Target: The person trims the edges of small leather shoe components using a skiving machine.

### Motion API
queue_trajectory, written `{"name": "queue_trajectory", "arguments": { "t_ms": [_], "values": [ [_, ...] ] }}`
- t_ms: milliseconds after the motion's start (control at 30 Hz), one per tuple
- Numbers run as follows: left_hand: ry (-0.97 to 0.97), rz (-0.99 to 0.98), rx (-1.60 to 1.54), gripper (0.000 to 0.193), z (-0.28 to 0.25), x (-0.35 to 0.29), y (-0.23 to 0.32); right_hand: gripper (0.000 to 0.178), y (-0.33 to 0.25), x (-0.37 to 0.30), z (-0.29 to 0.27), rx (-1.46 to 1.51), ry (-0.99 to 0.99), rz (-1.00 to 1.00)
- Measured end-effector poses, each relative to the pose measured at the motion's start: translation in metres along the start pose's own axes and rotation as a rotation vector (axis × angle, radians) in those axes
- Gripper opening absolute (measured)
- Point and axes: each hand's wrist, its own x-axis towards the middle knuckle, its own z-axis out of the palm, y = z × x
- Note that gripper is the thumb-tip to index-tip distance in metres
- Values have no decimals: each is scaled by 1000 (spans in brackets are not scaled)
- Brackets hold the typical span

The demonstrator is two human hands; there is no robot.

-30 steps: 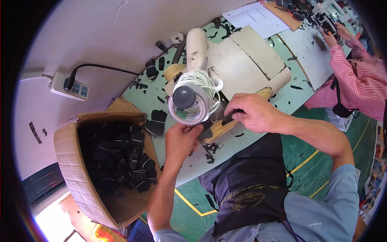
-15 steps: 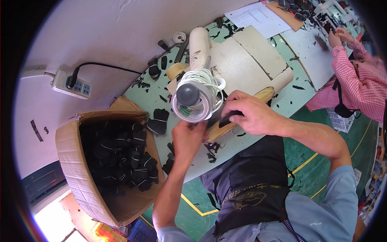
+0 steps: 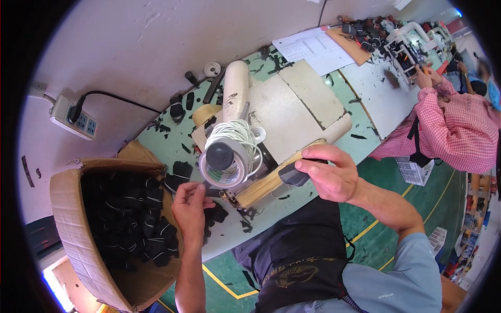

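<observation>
My right hand (image 3: 334, 172) pinches a small flat black piece of material (image 3: 295, 175) between thumb and fingers, just above a yellowish wooden strip (image 3: 266, 182). That strip runs along the near edge of a white, sewing-machine-like machine (image 3: 237, 86). A roll of tape (image 3: 228, 177) and a coil of white cord (image 3: 236, 136) sit on the machine's near end. My left hand (image 3: 190, 206) is beside the box rim, its thumb and fingertips drawn together next to a dark strip; whether it grips that strip is unclear. Black bundles (image 3: 181, 169) lie just beyond it.
A cardboard box (image 3: 68, 208) full of tied black bundles (image 3: 148, 224) stands at the left. Black scraps litter the green tabletop (image 3: 156, 141). A power strip (image 3: 73, 117) hangs on the wall. Papers (image 3: 308, 49) lie at the back. A co-worker in a checked shirt (image 3: 459, 125) works at the right.
My left hand has moved left, from the machine to beside the box. My right hand has lifted away from the wooden strip, with the black piece now showing more fully. The view has shifted.
</observation>
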Motion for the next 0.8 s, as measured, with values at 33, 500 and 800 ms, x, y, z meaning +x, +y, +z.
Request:
{"name": "queue_trajectory", "arguments": {
  "t_ms": [33, 500, 800],
  "values": [
    [3, 8, -4, 10, -2, 2, 0, 39, 1, 0, 1, -7, 0, 2],
    [79, 62, 199, 18, -6, 51, 12, 45, 21, -12, 26, -315, -472, 442],
    [95, 353, 897, 23, 20, 238, 11, 39, 36, -5, 54, -403, -296, 620]
  ]
}}
